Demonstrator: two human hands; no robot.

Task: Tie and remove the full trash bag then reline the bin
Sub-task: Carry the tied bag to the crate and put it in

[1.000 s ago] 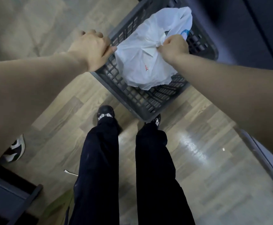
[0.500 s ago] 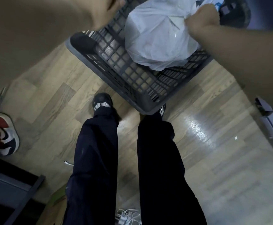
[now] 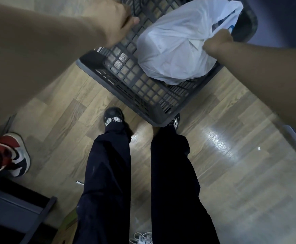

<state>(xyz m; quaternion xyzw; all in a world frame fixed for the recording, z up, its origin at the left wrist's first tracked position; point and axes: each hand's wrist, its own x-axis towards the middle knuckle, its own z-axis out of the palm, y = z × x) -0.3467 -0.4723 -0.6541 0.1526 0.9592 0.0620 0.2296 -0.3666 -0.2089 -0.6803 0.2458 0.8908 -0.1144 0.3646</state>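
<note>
Legs: two legs in dark trousers (image 3: 108, 182) fill the lower centre of the frame, standing on a wood-plank floor (image 3: 232, 173).
Cable: a white cord bundle (image 3: 142, 237) lies at the bottom edge between the trouser legs.
Feet: a black-and-white shoe (image 3: 112, 116) shows at centre; the other foot is mostly hidden under the near corner of the bin.
Lower left: a red, white and dark sneaker (image 3: 14, 154) sits at the left edge, above a dark shelf frame (image 3: 20, 215).
Bin: a dark grey lattice-walled plastic basket (image 3: 135, 88) occupies the upper centre, its near corner touching or just over the right foot.
Trash bag: a full white plastic bag (image 3: 175, 50) sits inside the basket toward its right side, bulging, with its loose top reaching the upper right.
Left hand: the left hand (image 3: 112, 20), upper centre-left, is closed over the basket's left rim, fingers curled on it.
Right hand: the right hand (image 3: 217, 44), upper right, is fisted around gathered plastic at the bag's upper right edge.
</note>
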